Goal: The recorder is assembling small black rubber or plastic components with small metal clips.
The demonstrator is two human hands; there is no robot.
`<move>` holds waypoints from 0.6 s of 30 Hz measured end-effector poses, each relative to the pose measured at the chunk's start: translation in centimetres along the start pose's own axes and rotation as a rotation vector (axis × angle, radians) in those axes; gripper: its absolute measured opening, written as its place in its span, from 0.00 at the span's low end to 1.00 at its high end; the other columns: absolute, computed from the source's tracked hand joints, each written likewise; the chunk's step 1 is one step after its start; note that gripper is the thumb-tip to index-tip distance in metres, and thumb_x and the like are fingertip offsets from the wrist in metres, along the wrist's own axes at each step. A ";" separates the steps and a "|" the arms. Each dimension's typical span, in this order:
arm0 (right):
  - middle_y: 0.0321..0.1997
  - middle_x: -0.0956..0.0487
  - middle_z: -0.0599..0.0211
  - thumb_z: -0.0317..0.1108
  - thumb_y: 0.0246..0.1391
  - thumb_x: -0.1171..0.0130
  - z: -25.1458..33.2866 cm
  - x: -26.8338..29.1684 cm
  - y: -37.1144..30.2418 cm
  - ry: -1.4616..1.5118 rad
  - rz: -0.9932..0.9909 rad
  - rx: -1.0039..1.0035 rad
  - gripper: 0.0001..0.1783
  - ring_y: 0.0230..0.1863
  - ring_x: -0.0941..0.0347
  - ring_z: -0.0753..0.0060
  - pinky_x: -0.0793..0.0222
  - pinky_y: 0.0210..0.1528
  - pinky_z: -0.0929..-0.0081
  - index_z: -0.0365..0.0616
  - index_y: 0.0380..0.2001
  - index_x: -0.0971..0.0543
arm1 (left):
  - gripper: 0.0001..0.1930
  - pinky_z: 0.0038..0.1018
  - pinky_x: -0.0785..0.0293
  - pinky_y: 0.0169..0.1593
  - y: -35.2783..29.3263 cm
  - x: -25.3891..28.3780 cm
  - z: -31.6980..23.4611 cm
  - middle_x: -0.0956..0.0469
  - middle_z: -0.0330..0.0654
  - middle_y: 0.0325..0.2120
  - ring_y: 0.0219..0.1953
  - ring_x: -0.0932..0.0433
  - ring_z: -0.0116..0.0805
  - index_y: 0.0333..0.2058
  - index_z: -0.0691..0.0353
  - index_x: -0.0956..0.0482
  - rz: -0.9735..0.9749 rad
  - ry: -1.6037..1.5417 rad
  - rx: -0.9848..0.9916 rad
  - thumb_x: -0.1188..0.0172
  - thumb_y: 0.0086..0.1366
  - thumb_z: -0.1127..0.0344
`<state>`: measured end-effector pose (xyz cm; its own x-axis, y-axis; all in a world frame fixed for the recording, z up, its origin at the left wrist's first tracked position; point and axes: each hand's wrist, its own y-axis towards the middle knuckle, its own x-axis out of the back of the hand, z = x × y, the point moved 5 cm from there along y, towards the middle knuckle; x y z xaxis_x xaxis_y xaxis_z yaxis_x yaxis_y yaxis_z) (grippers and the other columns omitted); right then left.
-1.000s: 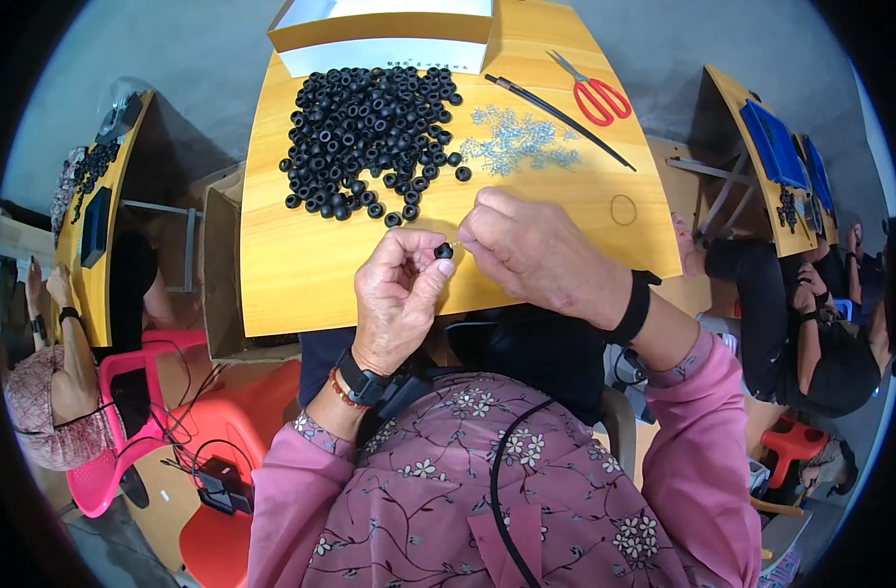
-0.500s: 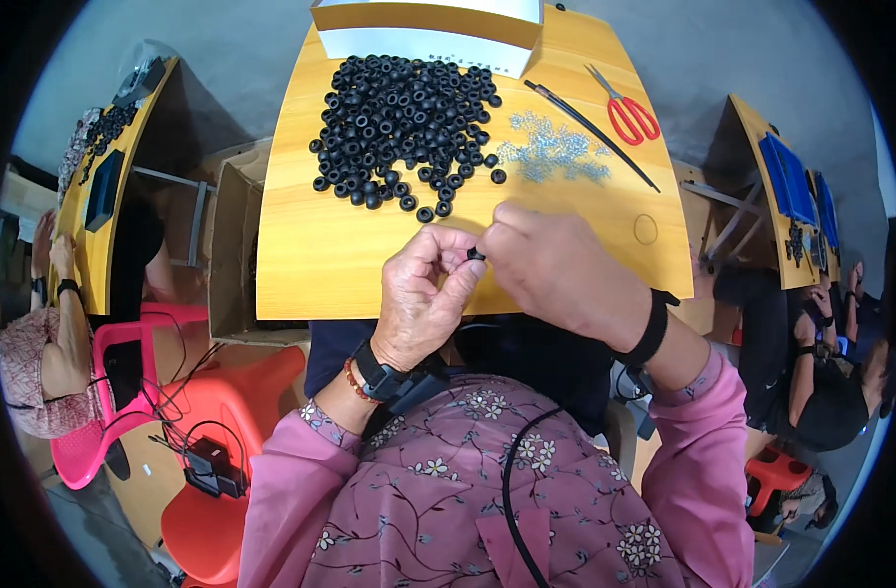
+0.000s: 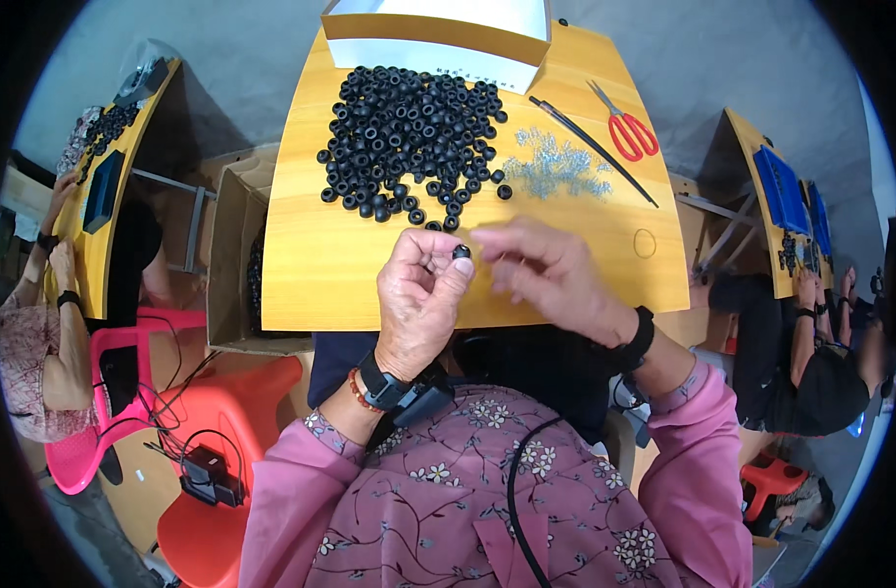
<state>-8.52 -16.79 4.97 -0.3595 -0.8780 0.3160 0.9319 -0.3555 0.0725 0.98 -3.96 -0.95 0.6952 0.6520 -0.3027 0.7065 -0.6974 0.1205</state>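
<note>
Between the thumb and fingers of my left hand is a small black ring-shaped piece, with something pale showing at its top. My right hand is just to its right, apart from the piece; its fingers are stretched out and blurred by motion, and nothing shows in them. Straight ahead lies a pile of similar black round pieces with holes through them. Right of the pile, many tiny clear or silvery parts are scattered on the yellow table.
A white box stands at the table's far edge. Red-handled scissors, a thin black rod and a thin loop lie to the right. An open cardboard box and red chair are at the left. Other people work at side tables.
My right hand has drawn away from the black piece and its fingers have opened. My left hand still holds the piece, now turned more upright.
</note>
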 end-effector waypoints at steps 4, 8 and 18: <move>0.29 0.22 0.60 0.23 0.56 0.43 -0.8 2.3 4.0 -0.221 -0.146 0.019 0.12 0.28 0.24 0.68 0.29 0.33 0.73 0.37 0.44 0.18 | 0.08 0.18 0.26 0.37 -0.1 -0.5 -0.5 0.24 0.34 0.32 0.31 0.24 0.20 0.44 0.65 0.26 -0.017 0.032 -0.035 0.41 0.67 0.75; 0.30 0.21 0.49 0.24 0.52 0.42 0.5 1.6 8.1 -0.567 -0.127 0.342 0.07 0.33 0.23 0.48 0.27 0.38 0.59 0.34 0.33 0.18 | 0.08 0.16 0.30 0.36 -0.3 -0.5 -0.8 0.27 0.30 0.29 0.30 0.29 0.16 0.44 0.65 0.24 0.018 0.163 -0.033 0.42 0.67 0.76; 0.28 0.20 0.52 0.27 0.49 0.35 -0.4 0.0 10.8 -0.671 -0.085 0.239 0.06 0.30 0.21 0.56 0.26 0.34 0.64 0.33 0.29 0.19 | 0.07 0.14 0.34 0.36 -0.1 -0.7 -0.6 0.31 0.27 0.28 0.30 0.34 0.14 0.43 0.67 0.24 0.068 0.106 -0.077 0.44 0.67 0.79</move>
<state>1.48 -20.76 5.33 -0.3955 -0.4367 0.8080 0.9147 -0.2669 0.3035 0.46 -4.17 -0.21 0.7488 0.6349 -0.1902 0.6628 -0.7186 0.2104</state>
